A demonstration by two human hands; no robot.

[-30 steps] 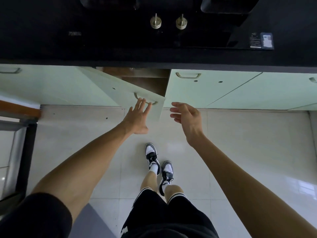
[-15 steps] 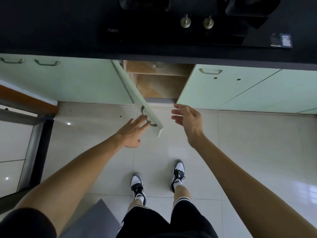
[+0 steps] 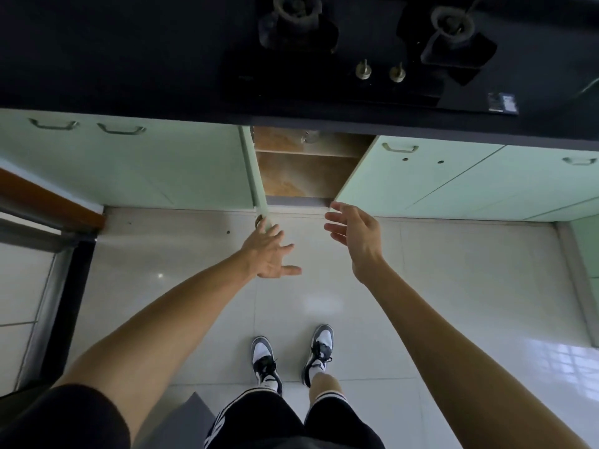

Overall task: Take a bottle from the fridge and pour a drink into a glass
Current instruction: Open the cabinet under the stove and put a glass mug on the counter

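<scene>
Fingers (image 3: 276, 231) straight — left hand (image 3: 269, 256) against door (image 3: 258, 186)

place: home kitchen | cues: gas hob (image 3: 363, 50), green cabinets (image 3: 129, 170), tiled floor (image 3: 453, 286)

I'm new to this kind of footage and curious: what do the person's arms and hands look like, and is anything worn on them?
The left hand and right hand are bare: no gloves, rings or watch visible. Both forearms are uncovered. A black short sleeve covers the left upper arm; no sleeve shows on the right.
</scene>
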